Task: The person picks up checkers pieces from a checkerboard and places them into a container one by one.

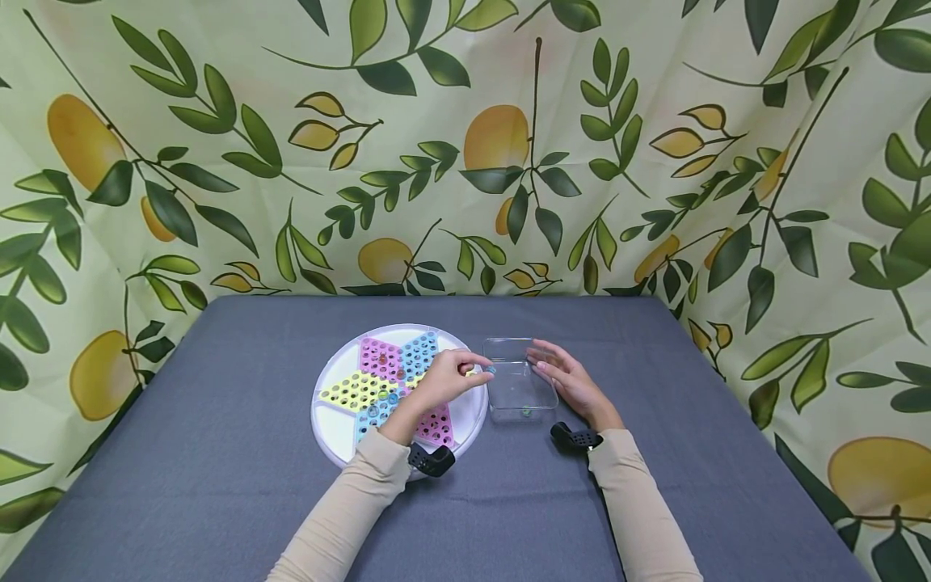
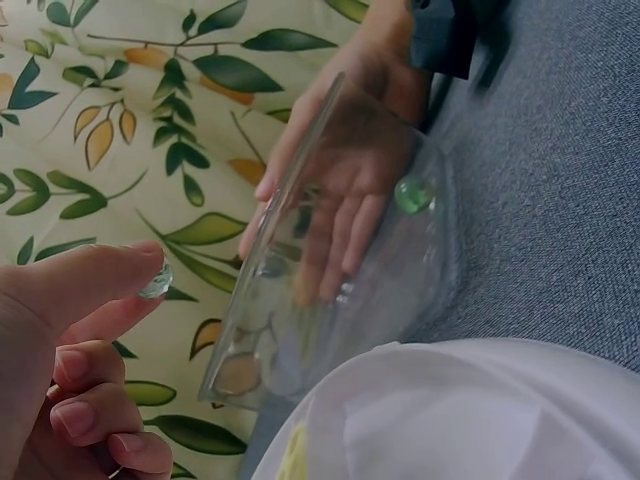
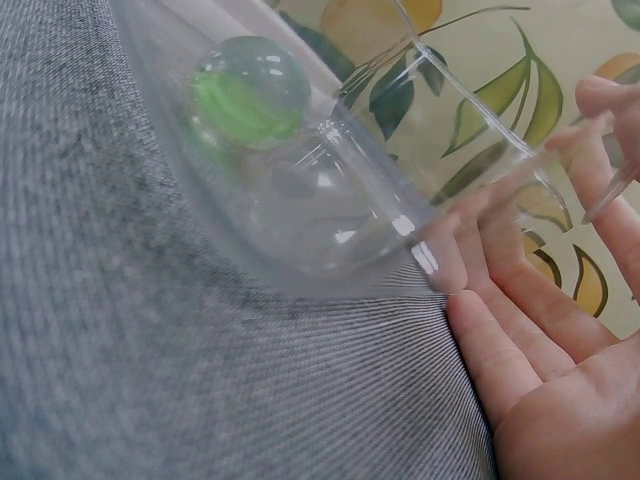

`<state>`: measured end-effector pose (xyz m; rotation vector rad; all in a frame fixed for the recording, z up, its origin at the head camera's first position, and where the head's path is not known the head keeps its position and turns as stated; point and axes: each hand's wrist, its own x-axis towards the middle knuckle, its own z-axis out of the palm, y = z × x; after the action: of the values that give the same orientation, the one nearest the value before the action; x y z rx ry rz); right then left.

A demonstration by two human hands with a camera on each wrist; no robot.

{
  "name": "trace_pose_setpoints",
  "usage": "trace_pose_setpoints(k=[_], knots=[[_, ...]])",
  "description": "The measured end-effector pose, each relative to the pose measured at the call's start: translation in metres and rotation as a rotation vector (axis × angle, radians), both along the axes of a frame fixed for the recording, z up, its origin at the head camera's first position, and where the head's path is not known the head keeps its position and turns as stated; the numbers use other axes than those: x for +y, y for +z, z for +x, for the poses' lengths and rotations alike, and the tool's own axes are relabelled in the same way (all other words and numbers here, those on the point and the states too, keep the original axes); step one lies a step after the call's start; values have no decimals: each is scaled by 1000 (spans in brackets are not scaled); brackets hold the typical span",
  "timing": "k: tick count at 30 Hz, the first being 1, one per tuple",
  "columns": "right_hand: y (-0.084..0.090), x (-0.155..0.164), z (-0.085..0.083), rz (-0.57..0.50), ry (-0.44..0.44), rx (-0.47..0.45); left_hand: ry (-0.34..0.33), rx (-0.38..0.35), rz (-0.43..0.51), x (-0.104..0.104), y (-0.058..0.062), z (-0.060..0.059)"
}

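The marble (image 2: 155,280) in the left hand (image 1: 445,380) is small and hard to make out from the head view, where it shows only as a bluish speck at the fingertips; the left wrist view shows it closer, a clear glassy ball half covered by the thumb, its colour not certain. It is held in the air between the game board (image 1: 330,420) and the clear box (image 1: 509,356), just at the box's near-left rim. The left hand's grip is a pinch — thumb and forefinger closed on the marble, the other fingers curled under. The board is a round white tray with a star of pink, blue and yellow holed fields; part of it is hidden beneath the left hand and sleeve, and the few marbles sitting in its holes are too small to count. The box is see-through plastic, so its edges are faint against the grey bench (image 1: 218,485); a green marble (image 3: 248,85) lies on its floor near one corner. The right hand (image 1: 570,380) lies beside the box's right wall with fingers nearly straight, fingertips touching the wall — grasping nothing. In the right wrist view only the palm and fingers show, cut off at the frame's edge.
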<state>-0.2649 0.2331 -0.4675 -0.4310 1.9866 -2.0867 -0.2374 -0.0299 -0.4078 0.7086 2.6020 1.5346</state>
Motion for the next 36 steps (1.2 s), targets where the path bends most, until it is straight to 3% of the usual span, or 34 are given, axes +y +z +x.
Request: trace_pose_setpoints(k=[18, 36], knots=[[-1, 0, 0, -4, 9, 25, 0, 14, -45, 8, -11, 2], [-1, 1, -1, -11, 8, 31, -6, -18, -63, 8, -17, 2]])
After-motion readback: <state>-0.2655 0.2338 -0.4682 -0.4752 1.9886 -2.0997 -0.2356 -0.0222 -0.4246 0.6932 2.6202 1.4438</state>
